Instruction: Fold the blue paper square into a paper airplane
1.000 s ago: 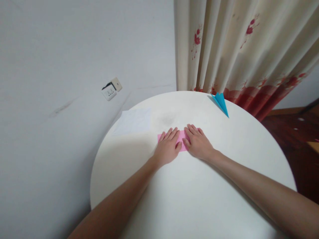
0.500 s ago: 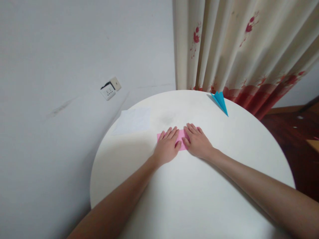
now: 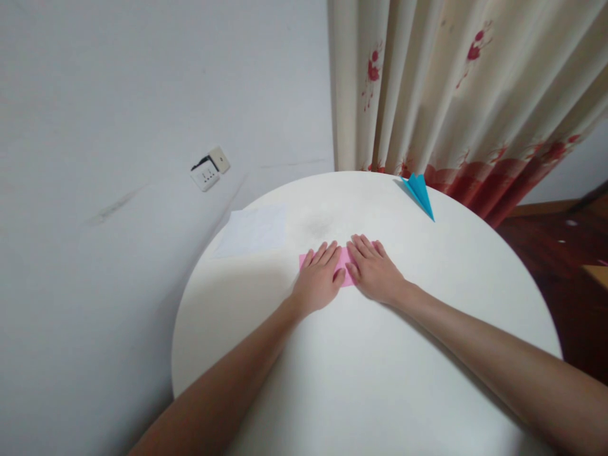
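Note:
A folded strip of pink paper [image 3: 345, 265] lies flat near the middle of the round white table [image 3: 380, 380]. My left hand [image 3: 319, 280] presses palm-down on its left part, fingers together and pointing away from me. Beside it, my right hand [image 3: 373, 271] lies flat on the strip's right part. The two thumbs nearly touch over the paper. Most of the pink strip is hidden under my hands; only its left end and a patch between the hands show.
A blue paper plane [image 3: 420, 194] rests at the table's far edge near the flowered curtain [image 3: 451, 95]. A white sheet [image 3: 254, 230] lies at the far left of the table. The wall carries a socket [image 3: 208, 172]. Dark wooden floor [image 3: 565, 253] lies to the right.
My right hand has slid slightly left along the pink strip, closer to my left hand. The left hand stays put.

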A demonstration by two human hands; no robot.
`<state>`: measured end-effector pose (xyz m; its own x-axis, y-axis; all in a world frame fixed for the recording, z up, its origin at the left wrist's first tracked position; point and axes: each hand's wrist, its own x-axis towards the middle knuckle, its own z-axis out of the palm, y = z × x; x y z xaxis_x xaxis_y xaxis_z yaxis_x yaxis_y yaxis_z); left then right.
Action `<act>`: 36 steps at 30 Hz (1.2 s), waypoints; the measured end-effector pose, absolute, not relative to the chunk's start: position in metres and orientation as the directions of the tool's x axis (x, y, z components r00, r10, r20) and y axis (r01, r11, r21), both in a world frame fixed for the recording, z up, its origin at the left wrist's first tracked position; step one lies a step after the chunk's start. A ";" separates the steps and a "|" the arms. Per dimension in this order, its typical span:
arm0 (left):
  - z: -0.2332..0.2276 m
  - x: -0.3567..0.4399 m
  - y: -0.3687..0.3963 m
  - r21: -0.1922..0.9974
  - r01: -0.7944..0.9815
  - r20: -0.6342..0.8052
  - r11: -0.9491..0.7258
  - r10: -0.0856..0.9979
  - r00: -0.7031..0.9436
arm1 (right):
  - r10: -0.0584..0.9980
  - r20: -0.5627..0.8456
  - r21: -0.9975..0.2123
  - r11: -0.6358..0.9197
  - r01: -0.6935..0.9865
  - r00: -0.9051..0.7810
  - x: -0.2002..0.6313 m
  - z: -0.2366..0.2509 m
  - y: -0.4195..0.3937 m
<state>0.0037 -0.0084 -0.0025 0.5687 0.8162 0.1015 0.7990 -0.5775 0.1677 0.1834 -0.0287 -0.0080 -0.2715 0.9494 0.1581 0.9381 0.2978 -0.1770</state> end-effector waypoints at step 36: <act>-0.001 0.005 -0.008 0.149 0.809 0.084 -0.569 0.822 0.563 | 0.897 0.153 -0.199 0.439 0.876 -0.415 0.184 -0.011 -0.027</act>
<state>0.0054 -0.0078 -0.0014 0.5631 0.8221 0.0841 0.8086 -0.5691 0.1493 0.1837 -0.0273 -0.0112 -0.4149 0.8969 0.1533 0.8760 0.4393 -0.1990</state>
